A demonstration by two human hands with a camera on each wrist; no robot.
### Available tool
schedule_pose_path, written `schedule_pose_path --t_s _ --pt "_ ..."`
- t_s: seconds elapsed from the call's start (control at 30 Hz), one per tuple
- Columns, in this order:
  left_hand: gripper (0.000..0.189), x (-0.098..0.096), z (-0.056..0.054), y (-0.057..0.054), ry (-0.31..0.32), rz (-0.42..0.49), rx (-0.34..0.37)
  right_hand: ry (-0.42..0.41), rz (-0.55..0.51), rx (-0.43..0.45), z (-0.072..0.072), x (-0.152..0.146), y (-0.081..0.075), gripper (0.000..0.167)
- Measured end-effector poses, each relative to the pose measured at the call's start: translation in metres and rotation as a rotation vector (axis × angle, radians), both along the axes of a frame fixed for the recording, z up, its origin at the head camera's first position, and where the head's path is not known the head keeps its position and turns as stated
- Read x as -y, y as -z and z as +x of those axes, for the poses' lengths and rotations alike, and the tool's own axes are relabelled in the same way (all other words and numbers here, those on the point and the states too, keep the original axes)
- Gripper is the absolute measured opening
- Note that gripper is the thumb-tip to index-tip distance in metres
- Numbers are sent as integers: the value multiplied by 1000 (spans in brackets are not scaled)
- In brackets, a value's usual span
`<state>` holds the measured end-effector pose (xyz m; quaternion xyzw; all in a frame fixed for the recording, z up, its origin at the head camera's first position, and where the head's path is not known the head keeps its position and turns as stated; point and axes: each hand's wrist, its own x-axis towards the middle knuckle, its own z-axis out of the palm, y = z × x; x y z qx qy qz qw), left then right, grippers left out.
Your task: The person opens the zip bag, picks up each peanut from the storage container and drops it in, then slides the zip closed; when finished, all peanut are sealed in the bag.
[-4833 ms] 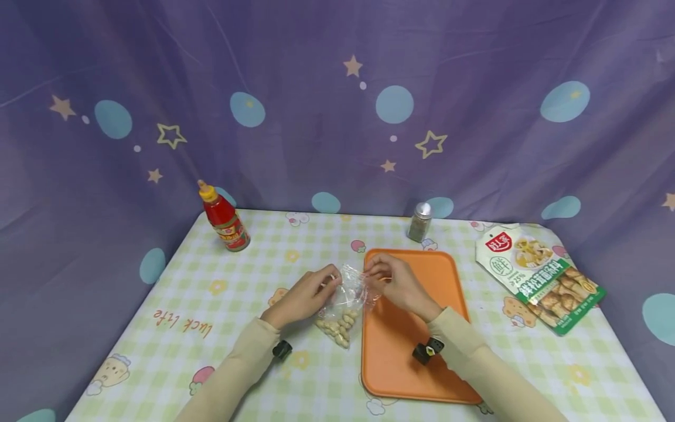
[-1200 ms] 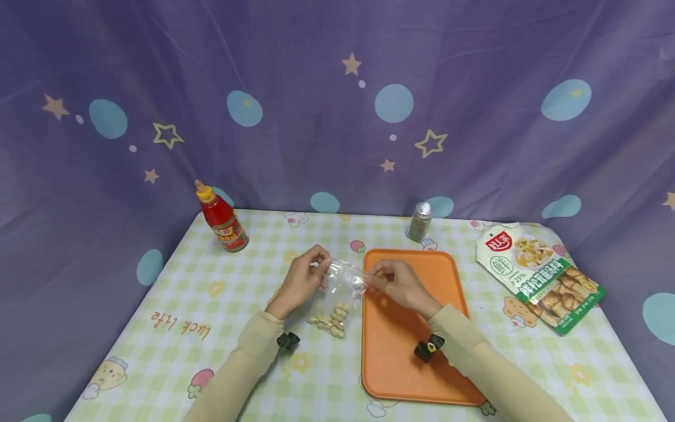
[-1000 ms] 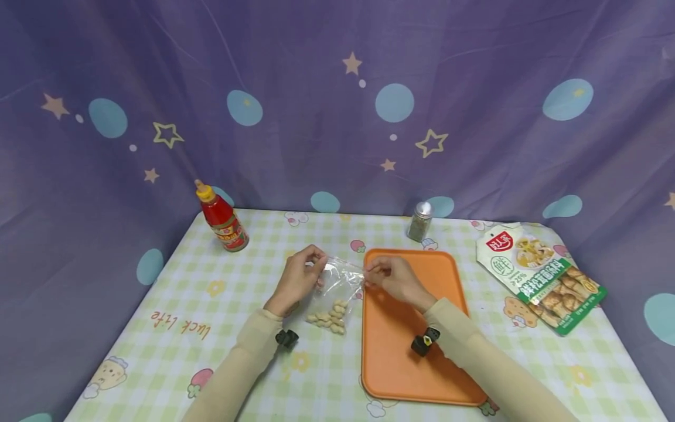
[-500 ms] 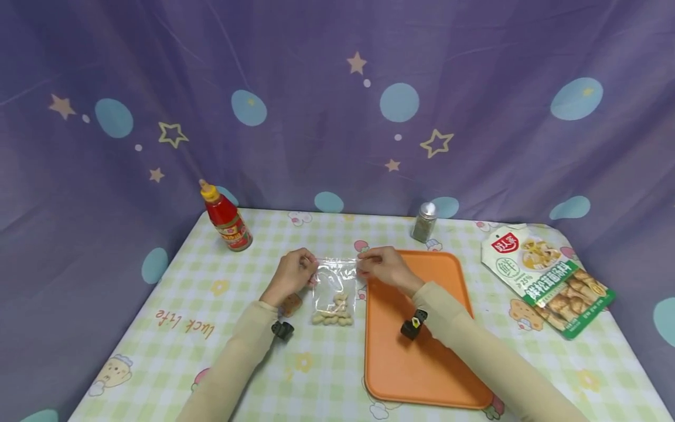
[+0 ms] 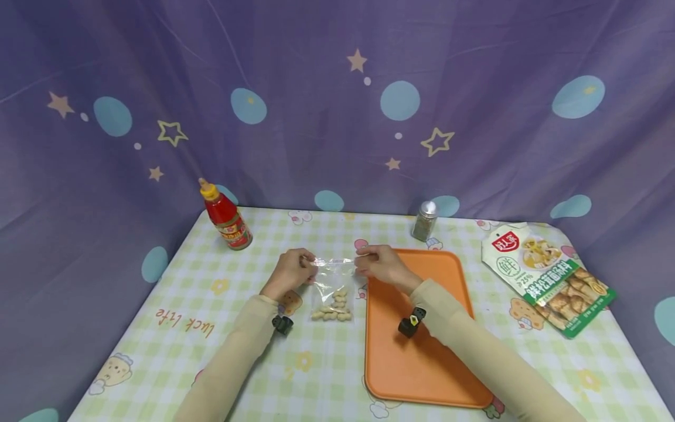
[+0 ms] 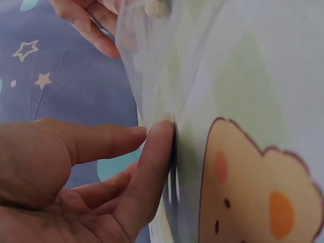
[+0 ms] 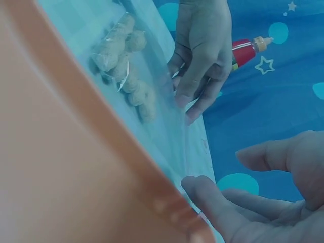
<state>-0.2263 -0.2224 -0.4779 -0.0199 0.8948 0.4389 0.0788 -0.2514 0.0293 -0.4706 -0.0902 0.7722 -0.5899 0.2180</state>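
A clear zip bag [image 5: 334, 280] with several peanuts in their shells [image 5: 337, 308] gathered at its bottom lies on the tablecloth, just left of the orange tray. My left hand [image 5: 291, 273] pinches its top left corner between thumb and index finger; the left wrist view shows those fingertips [image 6: 161, 132] meeting at the plastic. At the top right corner is my right hand [image 5: 387, 268], over the tray's upper left part. In the right wrist view its thumb [image 7: 258, 154] stands apart from the index finger, whose tip is at the bag's edge.
The orange tray [image 5: 416, 357] lies under my right forearm. A red sauce bottle [image 5: 228, 220] stands at the back left and a spice shaker [image 5: 424, 223] behind the tray. A mushroom seasoning packet [image 5: 548, 278] lies at the right. A purple curtain [image 5: 316, 158] hangs behind.
The bag, crumpled between both hands at first, has been straightened and now lies flat with its top edge level. My right hand's thumb and index finger now stand apart at its corner.
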Motion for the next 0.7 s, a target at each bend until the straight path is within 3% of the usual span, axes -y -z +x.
schedule_pose_path --t_s 0.17,0.4,0.53,0.7 --pt "44 3 1 -1 10 -61 -35 -13 -3 -19 5 -8 -5 44" --pt "49 6 14 -6 52 -84 -103 -65 102 -228 17 -32 -11 39" --pt "48 7 24 -8 102 -80 -218 -102 161 -389 26 -48 -17 34" --pt "52 8 37 -10 230 -131 -397 -108 254 -524 41 -70 -27 39"
